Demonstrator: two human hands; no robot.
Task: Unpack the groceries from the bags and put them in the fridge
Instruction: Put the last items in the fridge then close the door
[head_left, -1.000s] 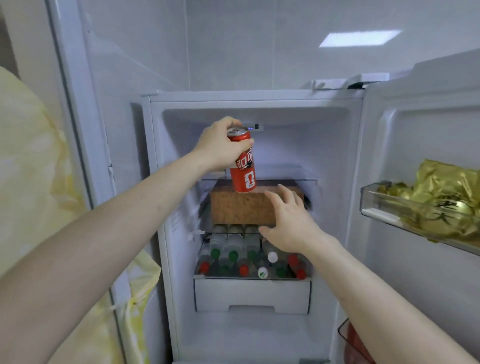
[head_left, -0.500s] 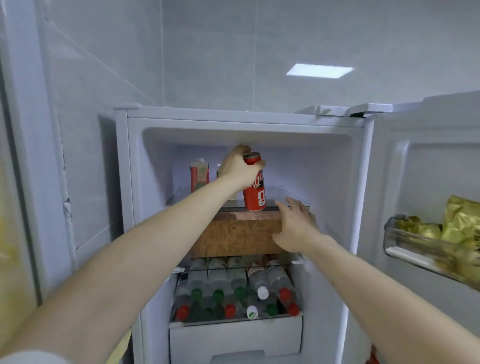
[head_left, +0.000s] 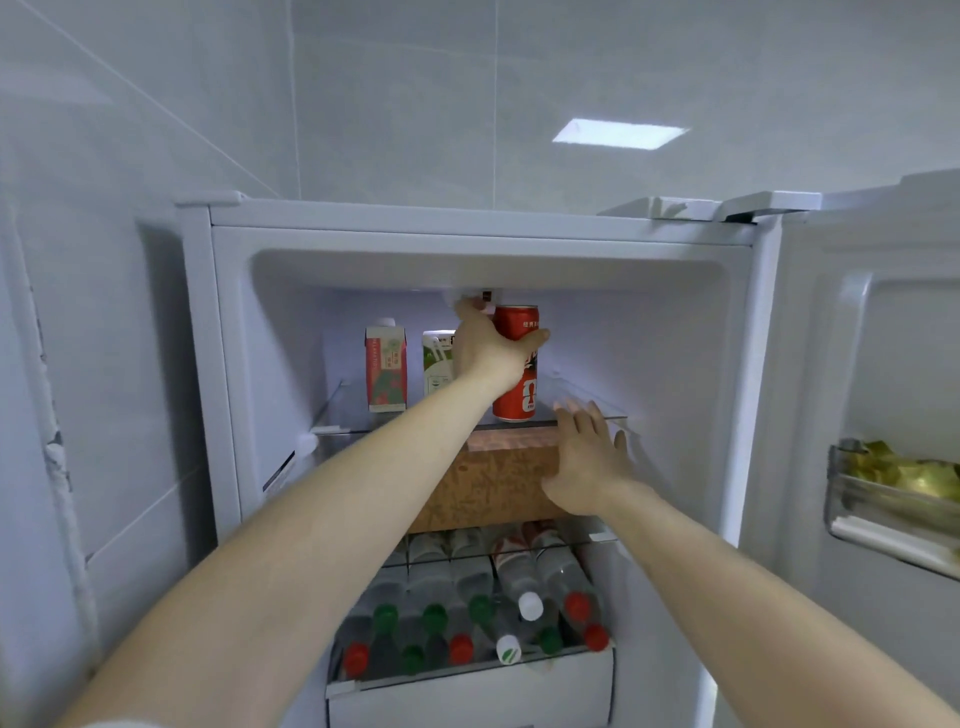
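The white fridge (head_left: 483, 228) stands open in front of me. My left hand (head_left: 485, 345) is wrapped around a tall red can (head_left: 515, 402), which stands upright on the top glass shelf (head_left: 343, 431). To the can's left on that shelf stand a red-and-white carton (head_left: 385, 371) and a green-and-white carton (head_left: 438, 364), partly hidden by my hand. My right hand (head_left: 584, 462) holds nothing, its fingers spread against the right end of a brown cork-patterned box (head_left: 483, 488) on the shelf below.
Several plastic bottles (head_left: 467, 618) with green, red and white caps lie on the lower level above a white drawer (head_left: 467, 696). The open door at right carries a bin (head_left: 893, 525) with gold foil packets (head_left: 904, 473). A tiled wall rises on the left.
My left hand has carried the red can up and deeper into the fridge onto the top shelf. My view has tilted upward, and my right hand has stayed at the brown box.
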